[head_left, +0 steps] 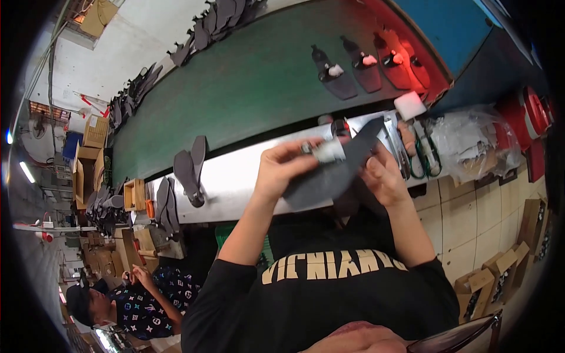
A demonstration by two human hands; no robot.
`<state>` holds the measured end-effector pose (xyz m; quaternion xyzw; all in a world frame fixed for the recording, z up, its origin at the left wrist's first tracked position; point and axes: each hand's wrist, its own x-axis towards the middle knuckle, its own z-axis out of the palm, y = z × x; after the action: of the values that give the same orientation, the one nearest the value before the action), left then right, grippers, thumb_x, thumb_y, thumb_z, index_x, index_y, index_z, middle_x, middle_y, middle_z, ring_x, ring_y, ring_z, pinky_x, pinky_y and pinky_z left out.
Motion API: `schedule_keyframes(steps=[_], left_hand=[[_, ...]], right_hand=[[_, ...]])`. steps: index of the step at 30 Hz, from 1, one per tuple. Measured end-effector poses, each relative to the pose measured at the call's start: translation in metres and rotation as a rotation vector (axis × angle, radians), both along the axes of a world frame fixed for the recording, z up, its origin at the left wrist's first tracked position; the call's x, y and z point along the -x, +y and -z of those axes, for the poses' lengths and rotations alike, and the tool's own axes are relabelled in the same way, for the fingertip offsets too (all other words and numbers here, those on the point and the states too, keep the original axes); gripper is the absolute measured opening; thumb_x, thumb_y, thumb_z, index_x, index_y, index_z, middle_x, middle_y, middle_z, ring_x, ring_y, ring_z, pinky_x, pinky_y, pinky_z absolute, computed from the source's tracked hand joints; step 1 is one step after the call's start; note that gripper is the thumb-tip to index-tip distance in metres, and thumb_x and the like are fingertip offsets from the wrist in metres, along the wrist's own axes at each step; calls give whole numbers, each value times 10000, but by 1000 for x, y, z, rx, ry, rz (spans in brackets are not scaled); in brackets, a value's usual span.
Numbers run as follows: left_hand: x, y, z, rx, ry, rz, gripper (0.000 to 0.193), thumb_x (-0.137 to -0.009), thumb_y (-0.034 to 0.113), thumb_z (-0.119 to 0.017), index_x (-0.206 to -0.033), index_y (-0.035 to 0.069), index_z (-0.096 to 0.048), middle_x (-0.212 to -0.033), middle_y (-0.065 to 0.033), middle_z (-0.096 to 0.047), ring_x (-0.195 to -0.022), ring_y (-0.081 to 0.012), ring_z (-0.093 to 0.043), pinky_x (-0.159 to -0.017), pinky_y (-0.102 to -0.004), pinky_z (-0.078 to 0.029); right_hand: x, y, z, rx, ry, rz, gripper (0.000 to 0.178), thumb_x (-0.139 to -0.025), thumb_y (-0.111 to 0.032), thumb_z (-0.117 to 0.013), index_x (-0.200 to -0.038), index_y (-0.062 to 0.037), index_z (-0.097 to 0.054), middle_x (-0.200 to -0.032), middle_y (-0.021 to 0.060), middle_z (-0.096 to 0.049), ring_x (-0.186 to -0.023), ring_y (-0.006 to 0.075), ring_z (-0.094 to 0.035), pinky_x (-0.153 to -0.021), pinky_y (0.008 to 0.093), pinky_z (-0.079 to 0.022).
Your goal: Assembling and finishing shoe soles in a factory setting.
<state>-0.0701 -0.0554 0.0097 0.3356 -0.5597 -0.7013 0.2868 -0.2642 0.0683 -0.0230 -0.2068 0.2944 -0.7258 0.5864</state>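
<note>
A dark, flat sandal [321, 187] is held up in front of me, blurred by motion, its narrow end pointing up and to the right. My left hand [286, 167] is closed on its left side, with fingers by the strap, where a white wad [329, 152] shows. My right hand [382, 176] grips the other side of the sandal near its narrow part, fingers partly hidden behind it. Beneath the hands runs a shiny metal ledge [241, 173]. Two dark sandals [189, 173] lie on this ledge to the left of my left hand.
Beyond the ledge stretches a green conveyor belt [235, 106]; several sandals [335, 73] with white wads lie at its right, some in red light. Scissors [419, 162], a white block [410, 106] and a plastic bag [477, 141] sit right. A co-worker [147, 300] works at lower left.
</note>
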Motion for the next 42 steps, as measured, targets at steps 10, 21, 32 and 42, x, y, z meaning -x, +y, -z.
schedule_keyframes(steps=[10,21,32,42], left_hand=[[-77,50,27,-341,338,-147,282,-835,-25,-641,-1116,-44,-655,-1212,-204,-641,-1008,-249,-679,-857,-378,-601],[-87,59,33,-162,358,-174,339,-825,-71,-672,-1161,-33,-643,-1197,-187,-662,-968,-190,-681,-819,-324,-605],[-86,60,36,-179,351,-159,317,-818,-54,-689,-1133,-31,-657,-1184,-186,-670,-957,-196,-696,-769,-291,-610],[-90,59,43,-146,324,-156,320,-780,-103,-640,-1095,-45,-647,-1183,-249,-645,-1015,-282,-685,-809,-392,-626]], right_hand=[[-40,14,-30,123,503,-57,296,-750,-38,-718,-858,-83,-445,-943,41,-494,-833,123,-463,-804,295,-409],[-73,30,-32,107,1083,22,453,-731,6,-752,-1173,17,-653,-1015,132,-697,-849,194,-658,-778,277,-501],[-71,30,-27,176,1118,-3,419,-744,34,-699,-1160,31,-652,-999,141,-690,-862,211,-654,-796,285,-495],[-70,30,-25,162,1136,-37,408,-761,31,-675,-1168,39,-648,-952,133,-676,-812,203,-631,-750,282,-486]])
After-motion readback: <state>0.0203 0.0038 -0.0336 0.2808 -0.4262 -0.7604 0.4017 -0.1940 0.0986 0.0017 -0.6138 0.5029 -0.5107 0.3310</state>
